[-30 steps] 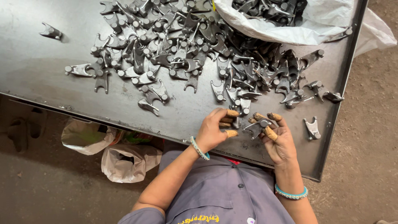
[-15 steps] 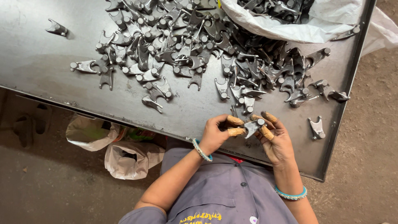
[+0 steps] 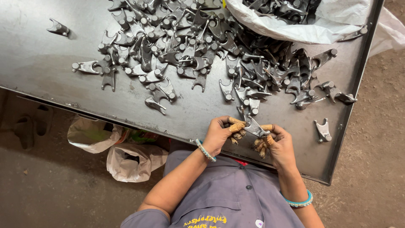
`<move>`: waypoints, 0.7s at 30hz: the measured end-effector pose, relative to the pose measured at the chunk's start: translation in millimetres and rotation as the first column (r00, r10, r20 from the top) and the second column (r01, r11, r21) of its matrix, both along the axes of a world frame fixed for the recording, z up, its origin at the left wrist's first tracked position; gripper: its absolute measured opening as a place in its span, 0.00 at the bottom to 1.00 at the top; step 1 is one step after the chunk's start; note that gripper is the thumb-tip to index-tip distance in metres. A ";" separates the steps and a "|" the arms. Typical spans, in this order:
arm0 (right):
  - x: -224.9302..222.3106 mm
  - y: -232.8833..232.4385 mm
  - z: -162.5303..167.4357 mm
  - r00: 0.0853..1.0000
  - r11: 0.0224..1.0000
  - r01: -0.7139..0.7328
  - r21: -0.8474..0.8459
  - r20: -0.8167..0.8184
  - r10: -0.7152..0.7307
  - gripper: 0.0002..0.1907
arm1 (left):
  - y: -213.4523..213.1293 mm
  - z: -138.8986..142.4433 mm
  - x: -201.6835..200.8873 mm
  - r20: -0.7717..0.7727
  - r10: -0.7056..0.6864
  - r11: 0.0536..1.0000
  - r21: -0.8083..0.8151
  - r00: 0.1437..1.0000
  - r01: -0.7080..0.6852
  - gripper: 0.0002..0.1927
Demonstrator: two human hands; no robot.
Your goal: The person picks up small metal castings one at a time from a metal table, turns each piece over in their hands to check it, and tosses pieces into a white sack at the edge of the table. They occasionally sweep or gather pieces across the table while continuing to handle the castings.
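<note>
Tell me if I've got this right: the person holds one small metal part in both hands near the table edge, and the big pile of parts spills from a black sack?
Not quite. The head view shows the sack is white, not black. The rest holds: both hands, left and right, hold one metal part near the table edge.

Workshop or small factory floor, metal-parts sorting station. Steel-topped desk (image 3: 50,63) with raised rim, scuffed and grey, fills the upper frame. Large heap of identical cast fork-shaped metal parts (image 3: 202,46) spread across its upper middle; more spill from a white woven sack (image 3: 295,25) at upper right. Bare, dusty concrete floor (image 3: 50,194) at lower left, with crumpled plastic bags (image 3: 130,160) under the desk edge. Person at bottom centre wears a grey work shirt (image 3: 236,198); fingers (image 3: 237,126) wrapped in worn tape.
</note>
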State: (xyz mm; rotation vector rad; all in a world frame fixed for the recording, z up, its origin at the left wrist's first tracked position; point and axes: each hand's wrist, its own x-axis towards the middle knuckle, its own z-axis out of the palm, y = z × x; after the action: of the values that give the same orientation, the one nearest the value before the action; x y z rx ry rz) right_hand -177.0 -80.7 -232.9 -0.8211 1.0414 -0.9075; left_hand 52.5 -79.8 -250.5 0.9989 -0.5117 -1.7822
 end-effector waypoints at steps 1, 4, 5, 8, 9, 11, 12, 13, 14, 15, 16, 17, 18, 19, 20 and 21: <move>2.9 0.3 5.8 1.000 1.000 -0.001 -0.001 -0.028 0.001 0.23 | 0.0 1.7 1.3 -0.002 0.002 1.000 0.002 1.000 -0.002 0.07; 17.8 3.5 24.6 0.988 0.991 -0.024 -0.135 -0.156 0.003 0.23 | -0.1 8.4 2.4 -0.011 0.056 0.996 -0.066 0.998 -0.057 0.10; 24.2 5.2 31.3 0.979 0.979 -0.040 -0.199 -0.204 -0.001 0.23 | 0.4 10.9 3.5 -0.021 0.076 0.995 -0.067 0.997 -0.077 0.14; 40.4 6.0 51.9 0.929 0.875 -0.221 -0.432 -0.366 0.054 0.23 | -0.1 17.1 6.5 -0.109 0.123 0.992 -0.004 0.986 -0.124 0.24; 44.8 5.4 58.2 0.905 0.885 -0.196 -0.422 -0.424 -0.002 0.22 | -0.9 18.9 7.2 -0.174 0.134 0.990 0.062 0.976 -0.124 0.24; 52.9 -0.5 69.4 0.837 0.899 -0.145 -0.413 -0.536 -0.111 0.20 | -4.8 22.8 12.5 -0.186 0.131 0.988 0.107 0.974 -0.112 0.22; 56.8 -4.2 73.6 0.751 0.875 -0.212 -0.436 -0.646 -0.140 0.22 | -7.0 25.3 19.7 -0.132 0.115 0.991 0.089 0.984 -0.104 0.19; 60.9 -8.1 76.6 0.650 0.849 -0.280 -0.448 -0.739 -0.176 0.24 | -9.8 28.5 26.0 -0.078 0.100 0.993 0.069 0.992 -0.095 0.17; 65.5 -9.7 78.2 0.538 0.823 -0.348 -0.450 -0.814 -0.218 0.26 | -13.1 32.4 30.2 -0.001 0.127 0.992 -0.016 0.992 -0.127 0.17; 70.4 -9.0 78.0 0.503 0.760 -0.405 -0.508 -0.818 -0.278 0.28 | -15.9 36.6 33.5 0.072 0.160 0.983 -0.101 0.985 -0.152 0.17; 75.3 -8.8 76.0 0.472 0.690 -0.463 -0.557 -0.814 -0.340 0.30 | -19.2 41.2 36.6 0.140 0.198 0.967 -0.189 0.970 -0.170 0.18; 78.2 -9.1 73.1 0.443 0.612 -0.521 -0.595 -0.801 -0.402 0.33 | -21.5 46.1 40.1 0.387 0.218 0.962 -0.242 0.896 -0.129 0.20; 79.9 -8.8 68.8 0.448 0.643 -0.495 -0.584 -0.806 -0.388 0.31 | -22.5 50.9 43.6 0.605 0.240 0.957 -0.281 0.759 -0.078 0.22; 81.7 -7.9 62.9 0.453 0.672 -0.469 -0.573 -0.809 -0.373 0.30 | -24.3 55.4 45.9 0.780 0.261 0.953 -0.303 0.568 -0.021 0.26; 81.8 -7.9 56.4 0.460 0.700 -0.443 -0.560 -0.812 -0.359 0.29 | -27.6 59.3 46.5 0.815 0.321 0.928 -0.372 0.482 0.010 0.28; 79.0 -8.7 50.0 0.520 0.780 -0.354 -0.516 -0.802 -0.294 0.28 | -31.0 62.4 46.1 0.837 0.383 0.900 -0.434 0.391 0.048 0.31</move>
State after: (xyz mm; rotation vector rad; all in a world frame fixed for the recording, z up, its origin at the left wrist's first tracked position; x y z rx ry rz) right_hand -98.0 -89.3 -183.0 -2.0335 1.5920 -0.8007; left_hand 98.6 -110.8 -188.1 1.6255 -1.3457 -0.6922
